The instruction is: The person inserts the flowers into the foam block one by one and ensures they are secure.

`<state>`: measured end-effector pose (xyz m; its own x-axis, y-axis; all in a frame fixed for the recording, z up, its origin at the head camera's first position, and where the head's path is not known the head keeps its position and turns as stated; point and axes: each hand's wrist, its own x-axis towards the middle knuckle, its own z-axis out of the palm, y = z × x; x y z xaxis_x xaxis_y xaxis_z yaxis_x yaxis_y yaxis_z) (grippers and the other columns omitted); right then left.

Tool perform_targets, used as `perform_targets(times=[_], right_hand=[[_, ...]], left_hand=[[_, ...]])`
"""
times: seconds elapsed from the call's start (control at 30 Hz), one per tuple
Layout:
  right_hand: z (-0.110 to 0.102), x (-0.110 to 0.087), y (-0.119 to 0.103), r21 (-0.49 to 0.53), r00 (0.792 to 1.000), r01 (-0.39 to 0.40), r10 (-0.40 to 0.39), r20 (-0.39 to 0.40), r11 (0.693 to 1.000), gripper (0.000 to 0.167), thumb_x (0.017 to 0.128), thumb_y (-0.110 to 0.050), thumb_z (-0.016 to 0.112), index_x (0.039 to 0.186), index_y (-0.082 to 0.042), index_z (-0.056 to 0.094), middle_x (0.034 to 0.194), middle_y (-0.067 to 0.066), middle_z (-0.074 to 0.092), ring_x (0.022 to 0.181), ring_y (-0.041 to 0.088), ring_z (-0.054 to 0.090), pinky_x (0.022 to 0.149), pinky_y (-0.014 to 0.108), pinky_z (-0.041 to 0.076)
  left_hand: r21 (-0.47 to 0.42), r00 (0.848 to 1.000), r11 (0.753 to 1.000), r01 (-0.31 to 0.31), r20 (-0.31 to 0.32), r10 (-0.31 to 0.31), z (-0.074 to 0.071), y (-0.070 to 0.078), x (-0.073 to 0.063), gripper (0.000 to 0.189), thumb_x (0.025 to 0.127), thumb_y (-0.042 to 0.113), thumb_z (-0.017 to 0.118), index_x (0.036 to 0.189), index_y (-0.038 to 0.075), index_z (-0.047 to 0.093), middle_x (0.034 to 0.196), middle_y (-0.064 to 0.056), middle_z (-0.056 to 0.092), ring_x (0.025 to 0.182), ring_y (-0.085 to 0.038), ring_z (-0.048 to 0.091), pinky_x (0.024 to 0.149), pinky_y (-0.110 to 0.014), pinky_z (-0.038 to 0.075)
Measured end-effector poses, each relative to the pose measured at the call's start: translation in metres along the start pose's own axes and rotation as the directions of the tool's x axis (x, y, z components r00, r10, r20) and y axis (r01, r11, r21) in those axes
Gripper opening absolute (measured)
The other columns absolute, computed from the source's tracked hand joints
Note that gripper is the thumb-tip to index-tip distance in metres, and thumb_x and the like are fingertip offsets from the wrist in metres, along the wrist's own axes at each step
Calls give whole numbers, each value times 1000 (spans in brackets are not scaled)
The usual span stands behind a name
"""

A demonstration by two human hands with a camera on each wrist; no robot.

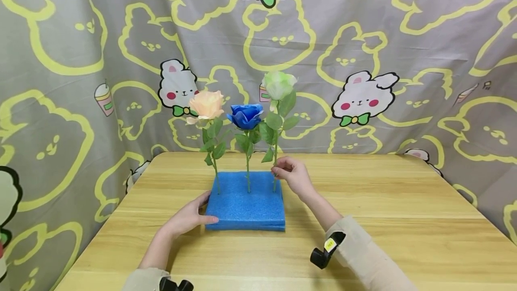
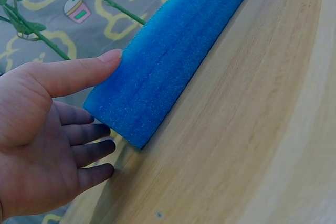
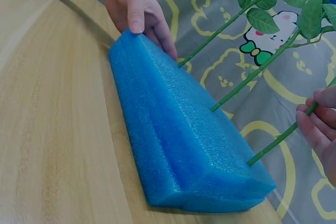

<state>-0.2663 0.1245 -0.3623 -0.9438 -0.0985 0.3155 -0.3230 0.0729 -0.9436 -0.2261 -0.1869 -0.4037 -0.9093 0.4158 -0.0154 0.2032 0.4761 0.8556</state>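
Observation:
A blue foam block (image 1: 246, 205) lies on the table with three roses standing upright in it. The peach rose (image 1: 208, 104) is on the left, the blue rose (image 1: 245, 116) in the middle, the pale green-white rose (image 1: 278, 85) on the right. My right hand (image 1: 295, 176) pinches the stem of the green-white rose low down, a little above the foam; the stem's foot enters the block in the right wrist view. My left hand (image 2: 58, 124) rests at the block's left side, thumb against its top edge, the other fingers extended beside it.
The wooden table (image 1: 363, 201) extends around the block on both sides. Behind it hangs a grey curtain (image 1: 363, 21) with yellow bear outlines and white rabbits. Leaves of the blue and green-white roses stand close together.

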Motion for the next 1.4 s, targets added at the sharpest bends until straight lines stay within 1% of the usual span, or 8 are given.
perform_targets(times=[0.3,0.5,0.57,0.77,0.87,1.03,1.2,1.4], right_hand=[[2,-1,1,-16,1000,1,-1,-8,1000,13,85,4,61,94,13,59,82,14,66,75,14,65,68,28,54],[2,0,2,-15,1000,2,-2,11,1000,12,86,4,60,94,13,58,84,19,65,82,31,65,68,28,54],[1,0,2,-19,1000,2,-2,18,1000,12,86,4,60,94,13,58,85,19,65,83,33,64,68,28,54],[1,0,3,-11,999,-7,7,36,1000,11,87,4,59,94,12,58,84,16,65,81,27,65,69,30,55],[1,0,4,13,999,-13,13,44,1000,12,87,4,59,95,12,58,84,15,66,81,25,65,69,30,55],[0,0,8,59,999,-24,22,33,998,15,87,3,60,97,14,58,84,13,66,78,17,65,70,31,54],[-1,-1,9,76,999,-29,27,34,997,21,87,-1,61,100,16,58,85,13,66,80,19,65,72,32,54],[-3,-2,9,70,999,-39,37,18,997,24,87,0,61,102,18,56,82,8,66,79,18,64,70,31,54]], left_hand=[[1,1000,1000,-2,-3,2,0,-1,-1,91,80,23,73,143,-10,17,145,-30,22,133,-43,23,105,-55,23],[-9,1000,1000,3,-4,-3,-1,0,-1,90,80,23,73,143,-10,18,145,-30,23,133,-43,22,105,-55,22],[-6,1000,1000,6,-6,-6,-1,0,-1,90,80,23,73,143,-10,18,145,-30,23,133,-43,22,105,-55,22],[0,1000,1000,14,-12,-14,0,-4,0,92,79,27,74,143,-9,18,145,-30,23,133,-43,22,105,-55,21],[-7,1000,1000,21,-13,-21,0,-6,0,93,79,28,74,144,-9,18,146,-29,23,134,-42,21,106,-54,21],[-9,1000,1000,21,-13,-22,1,-7,1,93,78,28,74,143,-9,19,146,-29,23,134,-42,21,106,-54,21],[-2,1000,1000,14,-8,-14,1,-5,0,91,79,26,74,143,-9,18,145,-30,23,133,-43,22,105,-56,22],[-7,1000,1000,6,0,-6,0,-2,0,90,80,23,73,143,-11,18,145,-31,23,133,-44,22,104,-56,23]])
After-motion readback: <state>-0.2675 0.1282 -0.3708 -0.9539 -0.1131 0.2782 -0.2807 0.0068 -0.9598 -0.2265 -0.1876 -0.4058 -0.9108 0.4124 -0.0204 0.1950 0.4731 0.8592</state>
